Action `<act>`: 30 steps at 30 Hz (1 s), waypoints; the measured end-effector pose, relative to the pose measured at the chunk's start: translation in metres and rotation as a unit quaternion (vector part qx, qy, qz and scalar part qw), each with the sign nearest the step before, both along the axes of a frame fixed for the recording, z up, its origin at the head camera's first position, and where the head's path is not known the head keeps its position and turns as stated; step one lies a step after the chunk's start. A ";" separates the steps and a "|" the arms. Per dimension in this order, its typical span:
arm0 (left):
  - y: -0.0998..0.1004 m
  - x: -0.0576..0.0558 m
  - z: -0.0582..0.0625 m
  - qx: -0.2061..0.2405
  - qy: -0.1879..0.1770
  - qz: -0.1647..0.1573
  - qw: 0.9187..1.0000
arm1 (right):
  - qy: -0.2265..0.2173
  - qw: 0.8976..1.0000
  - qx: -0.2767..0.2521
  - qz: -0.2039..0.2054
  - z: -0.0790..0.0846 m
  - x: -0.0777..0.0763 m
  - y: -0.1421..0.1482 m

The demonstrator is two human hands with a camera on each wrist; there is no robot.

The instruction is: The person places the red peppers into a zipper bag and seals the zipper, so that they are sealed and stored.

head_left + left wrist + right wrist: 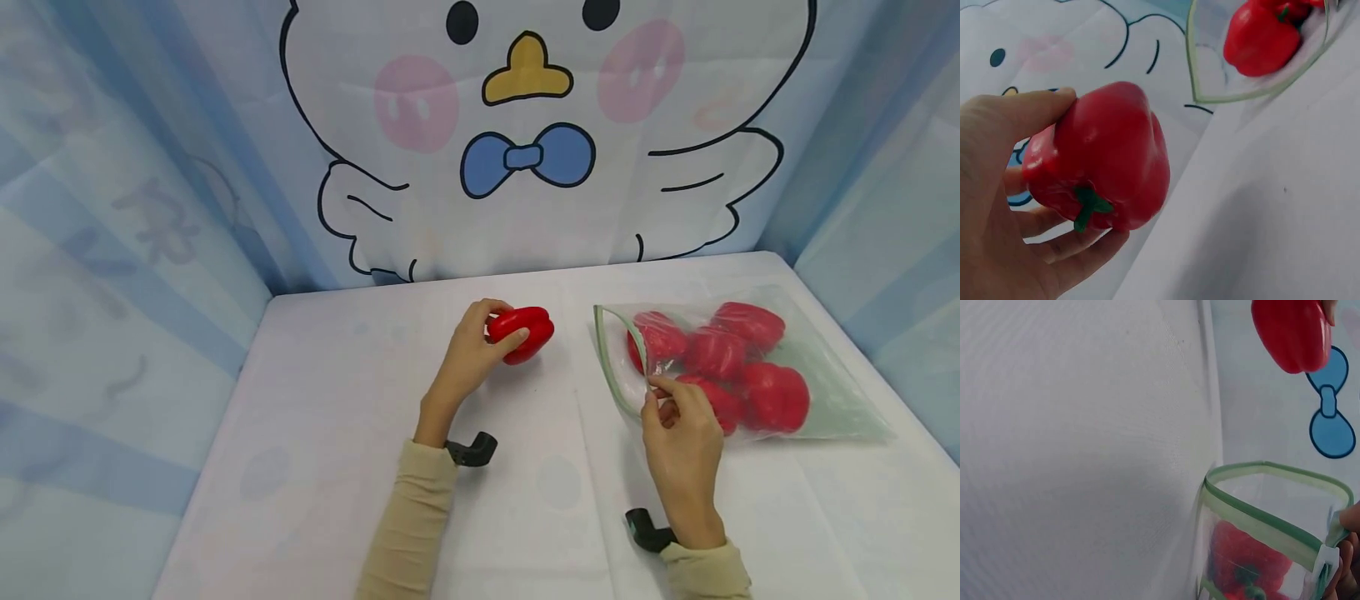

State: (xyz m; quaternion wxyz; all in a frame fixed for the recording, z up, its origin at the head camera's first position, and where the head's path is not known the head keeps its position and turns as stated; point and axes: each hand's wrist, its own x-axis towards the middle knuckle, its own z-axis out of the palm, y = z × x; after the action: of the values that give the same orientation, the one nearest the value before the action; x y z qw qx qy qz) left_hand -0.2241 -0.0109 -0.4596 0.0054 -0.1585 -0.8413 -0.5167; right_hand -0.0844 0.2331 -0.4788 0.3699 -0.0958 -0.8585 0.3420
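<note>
My left hand (472, 346) grips a red bell pepper (528, 333) above the middle of the table, its thumb on one side and fingers on the other. In the left wrist view the pepper's green stem (1090, 206) faces the camera. My right hand (684, 450) pinches the green-edged rim of a clear zip bag (847, 408). The bag's mouth gapes toward the left, as the right wrist view shows with its green rim (1260, 519) spread apart. Several red peppers (772, 396) lie inside the bag. The held pepper is apart from the bag.
A white cloth covers the table (337, 483). Behind it hangs a curtain (525, 225) printed with a cartoon bird, and blue-white curtains (112, 292) enclose both sides. Dark wrist mounts (472, 450) stick out beside both wrists.
</note>
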 end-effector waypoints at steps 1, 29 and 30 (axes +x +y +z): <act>0.005 0.001 -0.001 0.002 -0.008 0.002 1.000 | -0.001 1.000 0.000 0.000 0.000 0.000 0.000; 0.102 0.024 -0.011 0.061 -0.169 0.072 0.981 | -0.005 1.000 0.005 -0.001 -0.001 0.000 0.001; 0.105 0.025 -0.012 0.057 -0.164 0.071 0.982 | -0.006 1.000 0.005 0.000 -0.001 0.000 0.001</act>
State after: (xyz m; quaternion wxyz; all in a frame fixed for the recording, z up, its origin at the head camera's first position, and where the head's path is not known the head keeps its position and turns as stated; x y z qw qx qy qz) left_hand -0.1993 0.0940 -0.4711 -0.0870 -0.0107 -0.8089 -0.5814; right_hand -0.0846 0.2340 -0.4795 0.3653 -0.0962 -0.8623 0.3374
